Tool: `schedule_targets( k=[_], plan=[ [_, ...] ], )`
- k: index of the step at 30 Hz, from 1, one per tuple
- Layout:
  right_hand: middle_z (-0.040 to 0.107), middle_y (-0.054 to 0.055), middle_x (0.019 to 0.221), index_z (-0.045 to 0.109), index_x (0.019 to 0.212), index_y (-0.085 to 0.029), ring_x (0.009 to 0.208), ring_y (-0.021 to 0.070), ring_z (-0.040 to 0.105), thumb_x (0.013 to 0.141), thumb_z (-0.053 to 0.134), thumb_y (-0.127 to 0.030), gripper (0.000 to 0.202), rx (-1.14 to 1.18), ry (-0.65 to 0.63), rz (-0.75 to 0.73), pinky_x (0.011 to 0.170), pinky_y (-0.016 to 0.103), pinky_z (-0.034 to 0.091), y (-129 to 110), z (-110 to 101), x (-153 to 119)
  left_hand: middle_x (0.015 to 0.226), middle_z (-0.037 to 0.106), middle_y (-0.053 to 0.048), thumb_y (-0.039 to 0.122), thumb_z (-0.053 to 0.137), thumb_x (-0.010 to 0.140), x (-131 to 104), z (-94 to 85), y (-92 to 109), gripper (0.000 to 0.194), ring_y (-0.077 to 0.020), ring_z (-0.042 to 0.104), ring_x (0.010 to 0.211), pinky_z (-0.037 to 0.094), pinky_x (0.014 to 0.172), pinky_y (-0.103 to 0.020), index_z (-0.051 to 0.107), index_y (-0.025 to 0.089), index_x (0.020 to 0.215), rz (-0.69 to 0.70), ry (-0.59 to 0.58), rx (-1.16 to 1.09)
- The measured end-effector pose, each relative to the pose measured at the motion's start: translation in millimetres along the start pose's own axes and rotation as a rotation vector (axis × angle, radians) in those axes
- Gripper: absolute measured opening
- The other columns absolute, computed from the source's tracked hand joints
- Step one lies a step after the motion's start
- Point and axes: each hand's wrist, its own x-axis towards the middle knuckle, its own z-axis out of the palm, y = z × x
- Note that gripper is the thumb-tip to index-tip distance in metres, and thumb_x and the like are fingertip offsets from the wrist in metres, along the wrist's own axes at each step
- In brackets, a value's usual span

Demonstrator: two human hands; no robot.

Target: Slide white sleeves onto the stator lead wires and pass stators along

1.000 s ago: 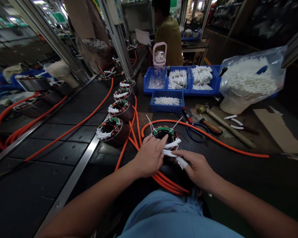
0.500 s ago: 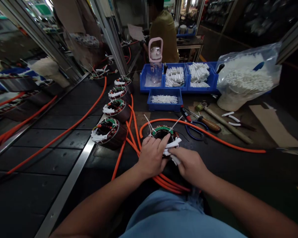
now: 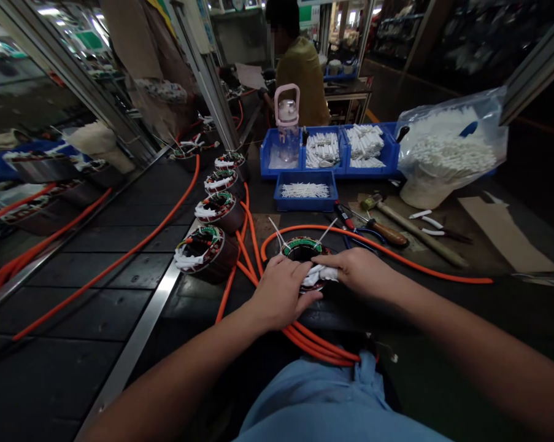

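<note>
A motor stator (image 3: pixel 304 245) with a green ring on top sits on the bench in front of me. Two thin white cable ties (image 3: pixel 325 230) stick up from its far rim. My left hand (image 3: pixel 281 288) grips the stator's near left side, its fingertips over the rim and its thumb along the front. White insulating sleeving (image 3: pixel 318 276) is bunched across the near rim between my hands. At the right end of this bundle, my right hand (image 3: pixel 364 273) has its fingers closed on the sleeving; some fingertips are hidden.
Several more stators (image 3: pixel 205 255) line the left, with orange cables (image 3: pixel 253 245) beside them. Blue bins (image 3: pixel 304 202) of white pieces and a bottle (image 3: pixel 288 132) stand behind. At right lie a hammer (image 3: pixel 419 233), a screwdriver (image 3: pixel 387 232) and a bulging plastic bag (image 3: pixel 451 147). Another person (image 3: pixel 302 80) sits beyond.
My right hand has moved up and right around the stator's rim, and the white sleeving now lies bunched against it. The left thumb has stretched rightward. The camera view has tilted slightly up.
</note>
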Motion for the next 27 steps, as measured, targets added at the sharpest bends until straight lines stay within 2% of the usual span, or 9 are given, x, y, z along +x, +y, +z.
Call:
schedule_targets(
  k=[4,8,10,13,17,22,25,27],
  plan=[
    [0.071,0.003,0.085,0.067,0.103,-0.029,0.073,0.019,0.064,0.076,0.052,-0.013,0.035,-0.061,-0.109,-0.039,0.059,0.023,0.038,-10.3,-17.2,5.9,0.086,0.064,-0.004,0.034,0.048,0.087,6.4,-8.5,-4.7,0.021,-0.0189,0.054,0.08,0.035,0.083,-0.037,0.06,0.018,0.094,0.0,-0.04,-0.043],
    [0.069,0.005,0.074,0.069,0.092,-0.024,0.065,0.0186,0.062,0.076,0.051,-0.016,0.026,-0.23,-0.371,-0.078,0.051,0.023,0.029,-34.0,-32.6,12.9,0.079,0.062,-0.001,0.036,0.047,0.087,5.6,-21.1,-19.8,0.022,-0.0166,0.053,0.077,0.035,0.082,-0.034,0.06,0.019,0.087,0.176,-0.2,-0.108],
    [0.068,0.006,0.071,0.069,0.088,-0.023,0.063,0.0184,0.061,0.074,0.051,-0.014,0.024,-0.319,-0.452,-0.108,0.049,0.023,0.026,-42.7,-38.3,19.8,0.078,0.06,-0.002,0.036,0.045,0.088,1.9,-21.7,-26.3,0.023,-0.017,0.052,0.078,0.033,0.086,-0.035,0.06,0.019,0.089,0.235,-0.214,-0.109],
    [0.067,0.006,0.069,0.069,0.084,-0.024,0.06,0.0179,0.059,0.075,0.051,-0.015,0.022,-0.383,-0.537,-0.176,0.048,0.024,0.022,-44.1,-43.7,33.2,0.077,0.059,-0.004,0.037,0.036,0.09,-4.0,-10.9,-32.0,0.031,-0.0184,0.05,0.078,0.032,0.088,-0.039,0.059,0.016,0.092,0.265,-0.103,-0.07],
    [0.066,0.006,0.068,0.069,0.079,-0.023,0.059,0.0169,0.058,0.076,0.052,-0.018,0.018,-0.375,-0.608,-0.271,0.048,0.024,0.021,-32.3,-45.0,53.7,0.071,0.057,-0.005,0.043,0.026,0.091,-6.0,10.7,-36.0,0.044,-0.0181,0.047,0.07,0.034,0.083,-0.04,0.06,0.016,0.083,0.279,0.07,-0.023],
    [0.066,0.005,0.067,0.069,0.078,-0.023,0.059,0.016,0.057,0.075,0.053,-0.019,0.016,-0.354,-0.643,-0.296,0.049,0.024,0.023,-28.6,-39.2,60.1,0.07,0.056,-0.005,0.041,0.024,0.091,-4.5,17.5,-37.1,0.045,-0.0176,0.046,0.068,0.034,0.082,-0.04,0.06,0.016,0.081,0.287,0.132,-0.004],
    [0.066,0.005,0.069,0.067,0.082,-0.022,0.061,0.0166,0.058,0.078,0.05,-0.018,0.019,-0.315,-0.516,-0.267,0.049,0.023,0.025,-29.4,-34.1,41.7,0.072,0.056,-0.005,0.038,0.025,0.091,-6.3,11.4,-34.2,0.042,-0.0187,0.046,0.072,0.035,0.083,-0.041,0.06,0.016,0.085,0.287,0.119,-0.006],
    [0.067,0.005,0.072,0.066,0.086,-0.021,0.064,0.0173,0.06,0.081,0.047,-0.019,0.02,-0.218,-0.402,-0.24,0.052,0.023,0.031,-22.9,-30.2,23.6,0.075,0.057,-0.006,0.037,0.028,0.091,-8.8,6.4,-31.3,0.039,-0.0197,0.048,0.077,0.034,0.086,-0.042,0.06,0.016,0.091,0.285,0.091,0.0]
  ],
)
